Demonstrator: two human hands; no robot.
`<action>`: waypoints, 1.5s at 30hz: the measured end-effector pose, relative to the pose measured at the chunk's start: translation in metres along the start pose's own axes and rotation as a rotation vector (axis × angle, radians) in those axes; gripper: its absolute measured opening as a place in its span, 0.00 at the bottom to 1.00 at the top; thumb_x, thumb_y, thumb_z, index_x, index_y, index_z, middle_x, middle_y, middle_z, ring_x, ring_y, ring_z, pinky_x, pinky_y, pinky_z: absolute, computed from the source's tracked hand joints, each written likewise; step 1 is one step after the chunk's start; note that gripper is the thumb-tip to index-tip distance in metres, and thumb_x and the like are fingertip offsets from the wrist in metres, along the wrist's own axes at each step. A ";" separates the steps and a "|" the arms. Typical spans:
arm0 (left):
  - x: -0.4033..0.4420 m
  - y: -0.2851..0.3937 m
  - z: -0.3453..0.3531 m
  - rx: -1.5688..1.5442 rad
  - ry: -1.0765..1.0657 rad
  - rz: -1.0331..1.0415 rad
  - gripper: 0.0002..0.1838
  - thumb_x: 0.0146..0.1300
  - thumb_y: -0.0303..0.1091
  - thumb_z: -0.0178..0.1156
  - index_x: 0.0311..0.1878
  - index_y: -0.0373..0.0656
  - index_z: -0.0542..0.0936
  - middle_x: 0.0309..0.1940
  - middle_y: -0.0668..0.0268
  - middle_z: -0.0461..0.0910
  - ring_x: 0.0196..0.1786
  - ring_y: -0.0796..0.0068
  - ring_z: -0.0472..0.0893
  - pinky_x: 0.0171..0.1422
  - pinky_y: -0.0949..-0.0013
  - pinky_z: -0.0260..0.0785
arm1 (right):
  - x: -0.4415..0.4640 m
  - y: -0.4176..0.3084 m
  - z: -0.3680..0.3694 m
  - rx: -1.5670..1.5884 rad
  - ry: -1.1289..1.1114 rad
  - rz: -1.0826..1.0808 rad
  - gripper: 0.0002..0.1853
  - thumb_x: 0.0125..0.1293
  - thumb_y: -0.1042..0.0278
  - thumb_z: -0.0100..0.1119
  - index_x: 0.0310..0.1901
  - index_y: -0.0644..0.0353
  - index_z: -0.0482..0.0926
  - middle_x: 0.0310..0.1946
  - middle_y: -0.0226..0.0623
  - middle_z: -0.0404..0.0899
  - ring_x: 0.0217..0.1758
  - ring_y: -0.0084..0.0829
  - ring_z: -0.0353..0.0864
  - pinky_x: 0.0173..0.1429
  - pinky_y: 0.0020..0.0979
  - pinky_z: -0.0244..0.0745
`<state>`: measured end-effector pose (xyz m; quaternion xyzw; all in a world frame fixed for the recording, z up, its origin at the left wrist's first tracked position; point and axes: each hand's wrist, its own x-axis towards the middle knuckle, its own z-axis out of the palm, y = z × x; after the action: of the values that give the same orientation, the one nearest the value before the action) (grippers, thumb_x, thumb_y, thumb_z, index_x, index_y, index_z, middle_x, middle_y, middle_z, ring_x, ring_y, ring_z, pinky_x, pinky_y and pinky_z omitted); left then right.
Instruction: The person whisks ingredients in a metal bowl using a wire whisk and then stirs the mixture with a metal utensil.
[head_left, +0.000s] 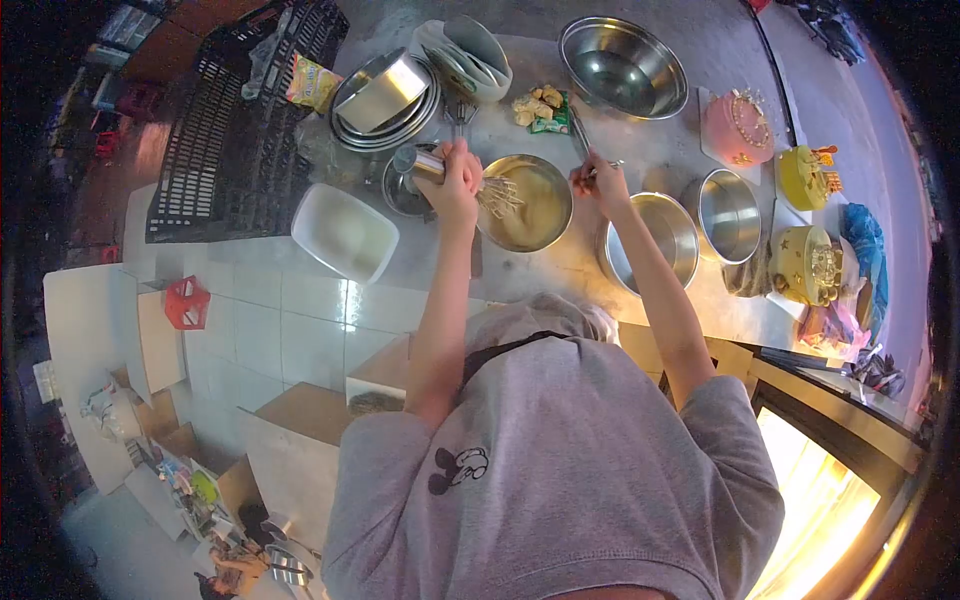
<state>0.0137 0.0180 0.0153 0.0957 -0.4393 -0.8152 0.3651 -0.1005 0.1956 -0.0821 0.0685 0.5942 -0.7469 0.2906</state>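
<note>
My left hand (456, 182) is wrapped round the handle of a whisk (501, 196). Its wires reach into a steel bowl (545, 238) that holds pale yellow batter (543, 205). Just right of this bowl is my right hand (601, 186), its fingers closed near the rim. A thin metal utensil (579, 132) extends up from those fingers; whether they grip it is unclear. Beyond the bowl, brown lumpy pieces (537, 105) lie by a green packet (552, 122).
Two round tins (672, 245) (730, 216) stand right of the bowl, with decorated cakes (738, 128) beyond. A large steel bowl (622, 68), stacked pans (384, 100), a white tub (345, 232) and a black crate (225, 130) surround the work area.
</note>
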 end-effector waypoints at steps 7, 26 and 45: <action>0.001 0.000 0.000 0.001 -0.015 0.000 0.20 0.53 0.26 0.52 0.12 0.47 0.54 0.05 0.73 0.55 0.07 0.85 0.53 0.12 0.79 0.40 | 0.004 0.002 0.007 -0.121 -0.055 0.110 0.22 0.62 0.59 0.40 0.13 0.61 0.63 0.16 0.45 0.72 0.12 0.31 0.69 0.16 0.26 0.64; 0.000 0.000 -0.002 0.021 0.002 -0.005 0.20 0.52 0.26 0.52 0.11 0.47 0.54 0.05 0.73 0.55 0.07 0.84 0.53 0.12 0.79 0.40 | 0.009 0.007 -0.010 -0.119 -0.017 0.112 0.18 0.60 0.61 0.39 0.15 0.60 0.62 0.15 0.46 0.72 0.14 0.32 0.70 0.17 0.28 0.66; 0.001 -0.001 -0.001 -0.022 -0.024 -0.006 0.19 0.52 0.24 0.50 0.12 0.47 0.54 0.05 0.73 0.55 0.07 0.84 0.52 0.12 0.79 0.40 | -0.009 -0.018 0.001 -0.294 -0.115 0.133 0.22 0.61 0.58 0.40 0.12 0.60 0.63 0.12 0.42 0.70 0.08 0.30 0.65 0.12 0.26 0.61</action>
<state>0.0128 0.0169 0.0139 0.0834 -0.4345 -0.8221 0.3583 -0.1021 0.1998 -0.0620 0.0215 0.6736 -0.6338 0.3796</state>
